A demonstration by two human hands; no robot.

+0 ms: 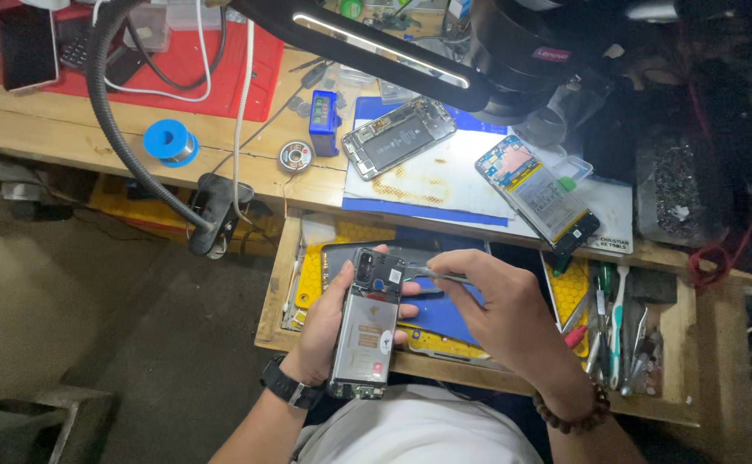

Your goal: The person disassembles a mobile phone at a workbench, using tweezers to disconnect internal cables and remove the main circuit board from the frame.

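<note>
My left hand point(329, 331) grips an opened phone point(366, 322), back off, over the pulled-out drawer point(277, 283); my right hand point(501, 314) pinches tweezers point(440, 276) whose tips touch the phone's upper end. I count two more opened phones on the bench: one point(399, 136) on a stained white sheet point(445, 176), one point(538, 191) near the edge. A blue spool point(170, 142) and a small solder reel point(294, 156) lie left; the black lamp arm point(367, 43) crosses above.

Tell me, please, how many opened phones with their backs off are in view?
3: one phone in the left hand at, one on the bench mat, one further right. Others may be hidden.
</note>
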